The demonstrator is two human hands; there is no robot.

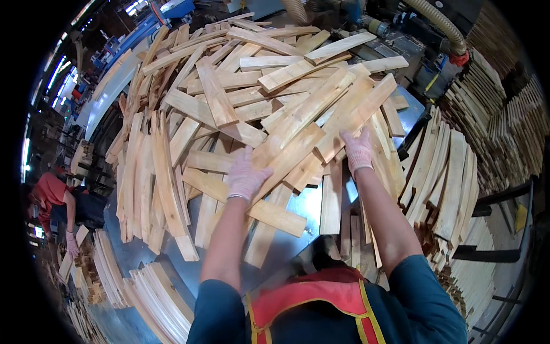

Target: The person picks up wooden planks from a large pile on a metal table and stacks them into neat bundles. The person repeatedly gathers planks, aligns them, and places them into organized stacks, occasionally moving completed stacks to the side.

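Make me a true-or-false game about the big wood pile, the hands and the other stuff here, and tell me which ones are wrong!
1. The person's left hand and right hand both wear pale gloves. True.
2. The right hand is far away from any wood. False: it is on a plank.
3. The heap of planks is messy, with boards pointing many ways. True.
4. The ridged hose at the top right is bright blue. False: the hose is tan.
5. Another person in a red top is at the left. True.
6. The glove wearer's sleeves are yellow. False: the sleeves are dark blue-green.
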